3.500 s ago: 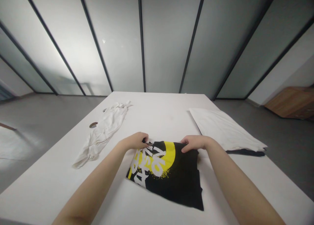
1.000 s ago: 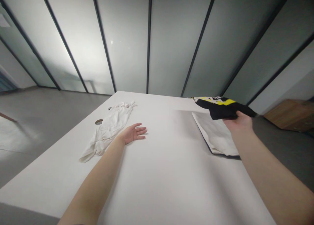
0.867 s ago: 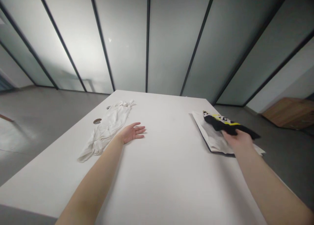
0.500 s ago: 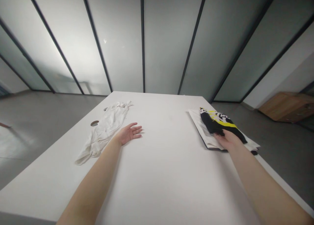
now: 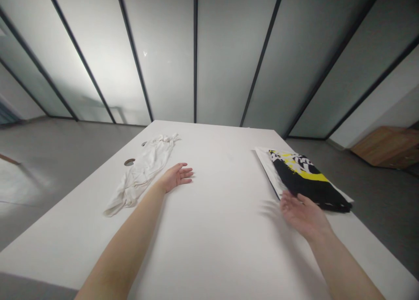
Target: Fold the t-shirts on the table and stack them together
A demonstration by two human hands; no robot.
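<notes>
My left hand (image 5: 176, 177) rests over the white table with its fingers spread, palm partly up, and nothing in it. Just left of it lies a crumpled white garment (image 5: 145, 171), stretched out lengthwise. My right hand (image 5: 303, 216) is open, with loosely curled fingers, at the near edge of a folded black garment (image 5: 309, 186) with a yellow and white print. That garment lies flat on a folded white one (image 5: 264, 160), most of which it hides. Whether the right fingertips still touch the cloth is hard to tell.
The white table (image 5: 222, 247) stretches away from me, with round holes (image 5: 129, 162) near its left edge. Frosted glass panels (image 5: 222, 60) with dark frames stand behind it. On the floor at right is a wooden cabinet (image 5: 386, 147).
My right hand has let go of the black garment and drawn back toward me. The garment's near part now lies spread flat over the pile. My left hand stays almost still.
</notes>
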